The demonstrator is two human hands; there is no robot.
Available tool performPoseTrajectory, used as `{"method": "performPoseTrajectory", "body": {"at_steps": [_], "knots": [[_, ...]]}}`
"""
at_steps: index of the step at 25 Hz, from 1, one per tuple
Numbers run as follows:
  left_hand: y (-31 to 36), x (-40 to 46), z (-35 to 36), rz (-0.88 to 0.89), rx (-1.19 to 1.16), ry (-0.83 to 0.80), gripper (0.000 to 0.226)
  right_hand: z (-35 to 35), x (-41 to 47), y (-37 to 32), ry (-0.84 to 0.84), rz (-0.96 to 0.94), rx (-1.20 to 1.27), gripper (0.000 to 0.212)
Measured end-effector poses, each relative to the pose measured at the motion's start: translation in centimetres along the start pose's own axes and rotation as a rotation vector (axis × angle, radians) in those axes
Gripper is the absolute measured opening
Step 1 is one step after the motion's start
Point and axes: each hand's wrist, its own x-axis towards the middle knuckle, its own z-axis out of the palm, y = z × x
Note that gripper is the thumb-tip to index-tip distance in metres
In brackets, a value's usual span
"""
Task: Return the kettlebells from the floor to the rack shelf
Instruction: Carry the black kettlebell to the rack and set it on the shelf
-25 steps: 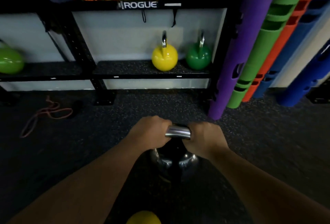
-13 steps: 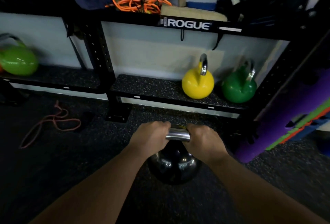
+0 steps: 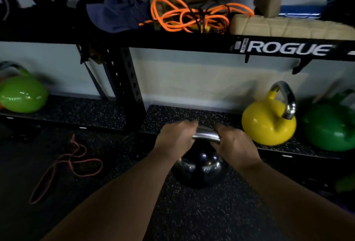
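Observation:
A black kettlebell (image 3: pixel 197 167) with a steel handle hangs in the middle of the view, just in front of the low rack shelf (image 3: pixel 172 116). My left hand (image 3: pixel 175 139) grips the left end of the handle and my right hand (image 3: pixel 235 144) grips the right end. The bell's body is below shelf height, over the speckled floor. On the shelf to the right stand a yellow kettlebell (image 3: pixel 268 123) and a dark green kettlebell (image 3: pixel 330 127).
A light green kettlebell (image 3: pixel 23 96) sits on the left shelf bay, past the black upright post (image 3: pixel 123 81). A red band (image 3: pixel 65 167) lies on the floor at left. The upper shelf holds orange rope (image 3: pixel 188 17), a blue cap and a tan pad.
I have carried the black kettlebell forward and closer to the shelf. The view has swung left and nearer, so the foam rollers at right have gone out of sight.

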Motion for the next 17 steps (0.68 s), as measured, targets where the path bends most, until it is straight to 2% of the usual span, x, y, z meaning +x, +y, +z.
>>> {"method": "performPoseTrajectory", "body": {"at_steps": [4,9,14,17], "knots": [[-3.8,5.0,2.9,-0.054,0.040,0.027,0.028,2.5,7.4,2.0,-0.020,-0.037,-0.003,0.033],[-9.0,13.2,6.0,-0.102,0.062,0.077,0.025,5.1,16.3,3.4,-0.007,0.005,0.006,0.024],[-12.6,15.5,8.8,-0.125,-0.053,0.080,0.021,7.6,20.0,2.9,-0.049,0.058,0.048,0.025],[-13.5,17.4,9.2,-0.180,-0.145,0.028,0.018,8.3,22.3,3.4,-0.047,0.127,0.062,0.023]]}}
